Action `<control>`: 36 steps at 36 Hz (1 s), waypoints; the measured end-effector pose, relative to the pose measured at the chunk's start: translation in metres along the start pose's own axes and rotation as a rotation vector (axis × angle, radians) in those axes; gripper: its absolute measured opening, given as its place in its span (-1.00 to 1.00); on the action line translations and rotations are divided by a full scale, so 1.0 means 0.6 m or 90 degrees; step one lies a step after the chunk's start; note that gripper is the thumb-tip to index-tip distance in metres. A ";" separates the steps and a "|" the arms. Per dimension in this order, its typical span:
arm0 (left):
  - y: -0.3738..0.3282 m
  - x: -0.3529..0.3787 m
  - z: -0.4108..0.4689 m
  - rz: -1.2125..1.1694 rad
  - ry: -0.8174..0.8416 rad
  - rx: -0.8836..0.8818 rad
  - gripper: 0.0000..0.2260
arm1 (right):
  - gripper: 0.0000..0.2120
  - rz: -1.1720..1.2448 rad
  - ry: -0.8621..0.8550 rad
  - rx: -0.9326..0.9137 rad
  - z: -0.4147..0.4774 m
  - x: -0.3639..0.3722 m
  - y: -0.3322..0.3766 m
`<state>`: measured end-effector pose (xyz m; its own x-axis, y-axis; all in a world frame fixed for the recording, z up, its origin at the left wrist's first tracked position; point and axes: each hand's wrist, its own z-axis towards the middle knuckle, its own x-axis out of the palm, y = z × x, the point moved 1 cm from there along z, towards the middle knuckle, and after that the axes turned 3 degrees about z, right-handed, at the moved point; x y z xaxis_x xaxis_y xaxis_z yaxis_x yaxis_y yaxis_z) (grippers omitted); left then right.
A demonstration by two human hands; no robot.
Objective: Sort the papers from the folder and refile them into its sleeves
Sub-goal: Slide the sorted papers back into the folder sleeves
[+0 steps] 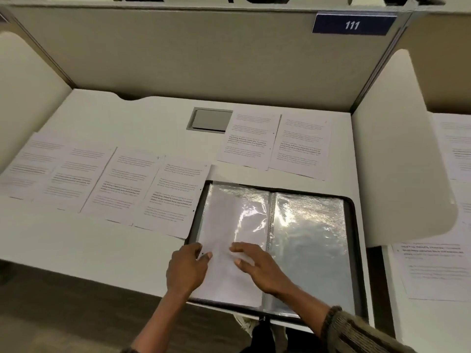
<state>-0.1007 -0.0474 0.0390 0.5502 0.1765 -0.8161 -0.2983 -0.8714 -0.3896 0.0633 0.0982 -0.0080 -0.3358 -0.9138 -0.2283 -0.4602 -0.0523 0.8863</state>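
Desk (102,245): right hand (257,266) flat, left hand (187,268) curled

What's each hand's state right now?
Left hand: pinching the left edge of the paper sheet on the open folder.
Right hand: open, fingers pressing on that sheet.

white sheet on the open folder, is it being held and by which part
The left hand seems to pinch the sheet at its left edge; the right hand only rests flat on it.
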 end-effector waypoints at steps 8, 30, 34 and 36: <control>0.038 0.022 0.029 0.074 -0.021 -0.069 -0.80 | -0.08 -0.516 0.006 -0.008 0.010 -0.007 -0.047; 0.028 0.126 0.029 0.354 0.080 0.274 -0.17 | 0.05 -0.600 0.050 -0.040 0.007 -0.023 -0.072; 0.034 0.133 0.028 0.352 0.107 0.250 -0.08 | 0.04 -0.595 0.093 -0.057 0.014 -0.042 -0.063; 0.030 0.130 0.026 0.354 0.105 0.236 -0.07 | 0.00 -0.597 0.125 -0.068 0.016 -0.052 -0.059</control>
<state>-0.0752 -0.0424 -0.0384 0.3406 -0.3492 -0.8729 -0.8021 -0.5924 -0.0760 0.0824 0.1325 -0.0363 0.2782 -0.5322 -0.7996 -0.3910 -0.8231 0.4118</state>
